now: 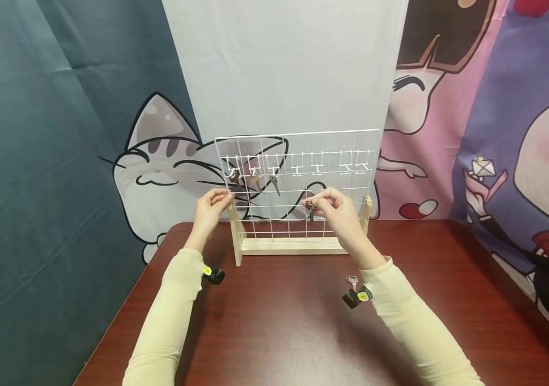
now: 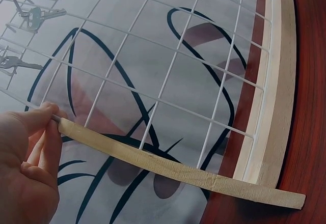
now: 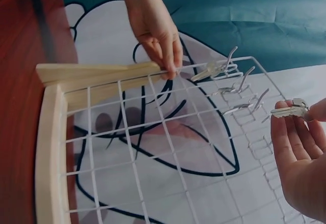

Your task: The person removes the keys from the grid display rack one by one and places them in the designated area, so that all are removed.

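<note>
A white wire grid rack stands upright on a wooden base. Three keys hang from hooks on its left side: one at the far left, a middle key and a third key. My left hand pinches the grid's left edge wire, right at the top of the wooden upright. In front of the grid, below the hooks, my right hand holds another key between thumb and fingers, its blade pointing down in the head view.
More white hooks line the grid's right half. A loose key lies on the reddish-brown table, close to the right wrist camera. Printed cloth hangs behind the rack.
</note>
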A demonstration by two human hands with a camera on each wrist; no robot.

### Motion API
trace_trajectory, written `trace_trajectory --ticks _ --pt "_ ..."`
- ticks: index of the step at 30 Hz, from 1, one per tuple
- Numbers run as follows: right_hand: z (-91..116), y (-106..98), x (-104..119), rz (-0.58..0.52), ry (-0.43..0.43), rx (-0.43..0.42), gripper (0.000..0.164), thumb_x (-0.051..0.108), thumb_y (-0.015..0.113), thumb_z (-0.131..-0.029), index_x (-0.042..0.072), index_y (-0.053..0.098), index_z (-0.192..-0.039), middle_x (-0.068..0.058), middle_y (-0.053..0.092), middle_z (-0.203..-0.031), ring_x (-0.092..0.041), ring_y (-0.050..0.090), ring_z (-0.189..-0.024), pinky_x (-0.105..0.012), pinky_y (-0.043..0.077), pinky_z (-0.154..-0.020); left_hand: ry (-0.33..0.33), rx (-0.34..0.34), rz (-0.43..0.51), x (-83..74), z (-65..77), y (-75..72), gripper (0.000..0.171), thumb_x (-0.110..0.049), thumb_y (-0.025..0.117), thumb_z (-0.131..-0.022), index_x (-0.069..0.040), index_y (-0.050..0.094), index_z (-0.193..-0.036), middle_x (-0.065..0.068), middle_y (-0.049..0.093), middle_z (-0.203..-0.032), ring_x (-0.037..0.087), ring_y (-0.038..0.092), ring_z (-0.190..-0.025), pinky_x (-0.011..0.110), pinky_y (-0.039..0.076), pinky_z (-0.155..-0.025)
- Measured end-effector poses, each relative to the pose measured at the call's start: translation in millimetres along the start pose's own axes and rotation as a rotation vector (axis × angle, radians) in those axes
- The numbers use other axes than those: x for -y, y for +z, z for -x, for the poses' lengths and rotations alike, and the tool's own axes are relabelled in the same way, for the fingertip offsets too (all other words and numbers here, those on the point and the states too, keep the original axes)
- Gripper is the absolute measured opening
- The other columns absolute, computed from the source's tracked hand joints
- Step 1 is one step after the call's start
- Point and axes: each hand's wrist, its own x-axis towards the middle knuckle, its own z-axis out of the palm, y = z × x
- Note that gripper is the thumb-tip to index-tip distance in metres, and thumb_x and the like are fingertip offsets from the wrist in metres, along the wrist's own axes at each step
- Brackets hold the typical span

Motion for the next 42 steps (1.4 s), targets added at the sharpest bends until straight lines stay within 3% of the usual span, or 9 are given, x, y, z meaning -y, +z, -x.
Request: trace_trajectory --ticks 9,12,17,23,28,30,33,37,42 --pt "14.2 -15.6 -14.4 0.171 0.108 -0.011 0.012 0.004 0.059 -0.098 -0.007 0.063 -0.099 -0.013 0.074 -0.096 -0.016 0.071 -0.085 -0.028 0.059 -0.078 0.004 -0.006 -0.011 -4.9 2.1 0.4 0.032 -0.008 0.068 -0.097 0.011 0.062 -0.122 0.015 0.073 -0.112 0.007 0.067 -0.093 0.019 0.054 -0.087" --pt "19.2 -22.2 -20.8 0.272 0.163 0.014 0.016 0.007 0.060 -0.098 -0.007 0.064 -0.103 -0.017 0.072 -0.102 -0.012 0.067 -0.083 -0.025 0.057 -0.077 -0.008 -0.012 0.005 6.8 -3.4 -0.8 0.033 -0.010 0.069 -0.097 0.010 0.062 -0.122 0.016 0.073 -0.113 0.005 0.067 -0.092 0.019 0.054 -0.086" --pt "28.4 -33.7 -31.7 0.354 0.223 0.102 0.020 0.012 0.063 -0.100 -0.005 0.066 -0.109 -0.019 0.071 -0.108 -0.015 0.067 -0.087 -0.032 0.057 -0.082 0.002 -0.024 0.033 26.7 -11.8 -1.5 0.036 -0.015 0.072 -0.096 0.008 0.063 -0.122 0.010 0.074 -0.110 0.003 0.067 -0.091 0.018 0.054 -0.086" --pt "37.7 -48.7 -45.9 0.368 0.264 0.163 0.027 0.017 0.066 -0.099 -0.006 0.066 -0.114 -0.020 0.070 -0.109 -0.023 0.069 -0.093 -0.035 0.060 -0.085 0.047 -0.044 0.011 30.0 -12.6 0.4 0.035 -0.018 0.072 -0.096 0.007 0.064 -0.118 0.005 0.075 -0.105 0.005 0.068 -0.091 0.021 0.055 -0.086" --pt "41.8 -58.7 -57.9 0.359 0.326 0.177 0.027 0.013 0.067 -0.098 -0.007 0.065 -0.116 -0.017 0.070 -0.103 -0.018 0.067 -0.088 -0.036 0.060 -0.082 0.034 -0.041 0.018 28.4 -12.2 0.0 0.035 -0.017 0.072 -0.096 0.007 0.063 -0.119 0.005 0.075 -0.106 0.004 0.067 -0.092 0.020 0.055 -0.087" --pt "42.9 -62.5 -62.5 0.391 0.338 0.201 0.026 0.011 0.065 -0.099 -0.008 0.065 -0.118 -0.015 0.070 -0.100 -0.018 0.067 -0.085 -0.040 0.060 -0.080 0.015 -0.033 0.023 20.6 -8.6 -0.2 0.034 -0.014 0.071 -0.096 0.008 0.063 -0.120 0.011 0.074 -0.110 0.005 0.067 -0.092 0.020 0.055 -0.087" --pt "44.8 -67.1 -67.6 0.453 0.343 0.251 0.027 0.008 0.062 -0.099 -0.008 0.065 -0.121 -0.014 0.070 -0.098 -0.019 0.066 -0.081 -0.044 0.060 -0.077 0.018 -0.034 0.030 20.1 -8.4 -0.4 0.033 -0.013 0.071 -0.096 0.008 0.063 -0.120 0.006 0.075 -0.106 0.005 0.067 -0.091 0.020 0.055 -0.086" --pt "47.2 -74.7 -74.8 0.482 0.346 0.325 0.028 0.006 0.059 -0.100 -0.011 0.064 -0.123 -0.013 0.070 -0.092 -0.015 0.064 -0.076 -0.037 0.059 -0.071 0.039 -0.049 0.035 27.9 -12.2 0.0 0.034 -0.016 0.072 -0.096 0.008 0.063 -0.119 -0.003 0.074 -0.099 0.005 0.067 -0.090 0.020 0.055 -0.087" --pt "50.7 -88.0 -82.8 0.476 0.370 0.399 0.026 0.003 0.055 -0.102 -0.015 0.065 -0.118 -0.010 0.066 -0.085 -0.011 0.058 -0.073 -0.026 0.055 -0.066 0.033 -0.047 0.034 27.6 -13.1 0.3 0.036 -0.017 0.072 -0.096 0.008 0.063 -0.119 0.003 0.075 -0.103 0.006 0.067 -0.090 0.020 0.055 -0.086"
